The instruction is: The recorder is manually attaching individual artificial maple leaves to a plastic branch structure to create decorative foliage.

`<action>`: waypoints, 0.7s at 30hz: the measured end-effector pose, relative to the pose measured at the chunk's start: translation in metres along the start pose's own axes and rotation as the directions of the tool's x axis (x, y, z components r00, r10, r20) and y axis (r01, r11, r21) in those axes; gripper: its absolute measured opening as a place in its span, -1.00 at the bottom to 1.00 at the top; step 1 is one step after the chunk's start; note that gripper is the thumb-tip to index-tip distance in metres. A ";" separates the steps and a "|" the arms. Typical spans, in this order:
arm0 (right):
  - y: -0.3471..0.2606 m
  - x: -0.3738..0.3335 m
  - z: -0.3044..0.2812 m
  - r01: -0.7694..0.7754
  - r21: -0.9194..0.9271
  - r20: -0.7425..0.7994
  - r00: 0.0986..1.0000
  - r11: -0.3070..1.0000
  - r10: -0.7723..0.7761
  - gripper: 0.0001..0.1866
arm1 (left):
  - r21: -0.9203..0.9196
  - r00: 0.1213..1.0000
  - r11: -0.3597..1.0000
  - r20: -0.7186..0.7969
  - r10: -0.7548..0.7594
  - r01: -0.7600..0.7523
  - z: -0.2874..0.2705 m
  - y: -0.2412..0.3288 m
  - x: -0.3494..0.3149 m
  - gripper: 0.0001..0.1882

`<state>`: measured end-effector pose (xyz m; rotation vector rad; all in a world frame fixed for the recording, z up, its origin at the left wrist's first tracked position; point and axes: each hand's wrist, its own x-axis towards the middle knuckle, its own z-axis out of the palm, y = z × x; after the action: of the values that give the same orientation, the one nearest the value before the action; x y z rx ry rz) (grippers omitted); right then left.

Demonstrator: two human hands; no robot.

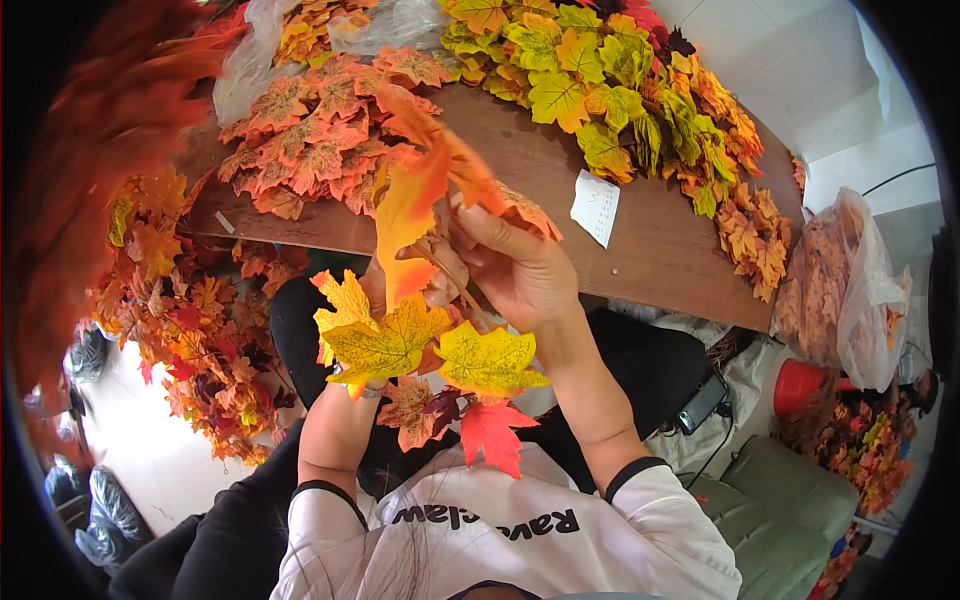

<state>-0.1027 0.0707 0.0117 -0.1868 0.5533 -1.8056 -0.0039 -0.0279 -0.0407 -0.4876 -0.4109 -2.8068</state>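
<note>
Between my two hands, above my lap, is a spray of artificial maple leaves (390,345) on a thin brown stem. Yellow leaves and a red leaf (492,435) hang toward me, while large orange leaves (405,245) rise in front of my fingers. My right hand (525,275) is closed, thumb and fingers pinching the spray near its upper stem. My left hand (375,287) is closed around the stem just left of it, partly covered by an orange leaf. Exactly where the fingertips meet is hidden.
On the brown table (520,150) lie salmon-orange leaves (310,130), yellow-green leaves (570,80) and a paper slip (595,207). Leaf sprays (215,350) hang at left, beside blurred red leaves (100,170). A plastic bag of leaves (865,300), red container (797,387) and phone (703,403) are at right.
</note>
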 end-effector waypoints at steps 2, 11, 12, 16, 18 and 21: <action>-0.004 -0.005 0.008 -0.054 0.001 0.036 0.998 0.999 0.054 -0.77 | 0.031 0.982 0.999 -0.184 0.040 -0.035 0.023 -0.006 -0.005 -0.74; 0.003 -0.010 0.011 -0.026 0.098 0.060 0.998 0.995 0.020 -0.59 | 0.224 0.967 0.972 -0.224 0.119 -0.068 0.038 -0.003 0.003 -0.76; 0.001 -0.010 0.007 -0.005 0.097 0.062 0.998 0.995 -0.001 -0.58 | 0.227 0.968 0.972 -0.225 0.110 -0.058 0.035 -0.006 0.004 -0.76; 0.000 -0.008 -0.008 0.130 -0.003 0.066 0.989 0.991 -0.130 -0.61 | 0.273 0.967 0.960 -0.219 0.126 -0.063 0.029 -0.017 0.002 -0.77; -0.001 -0.011 0.000 0.174 -0.061 0.101 0.981 0.983 -0.167 -0.76 | 0.310 0.964 0.948 -0.225 0.144 -0.070 0.029 -0.019 0.000 -0.77; 0.001 -0.014 -0.001 0.128 -0.029 -0.003 0.992 0.991 -0.128 -0.75 | 0.356 0.959 0.932 -0.230 0.166 -0.076 0.029 -0.021 0.002 -0.77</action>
<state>-0.0982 0.0846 0.0123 -0.2429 0.5824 -1.9236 -0.0033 0.0002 -0.0182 -0.0675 -0.7655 -2.5534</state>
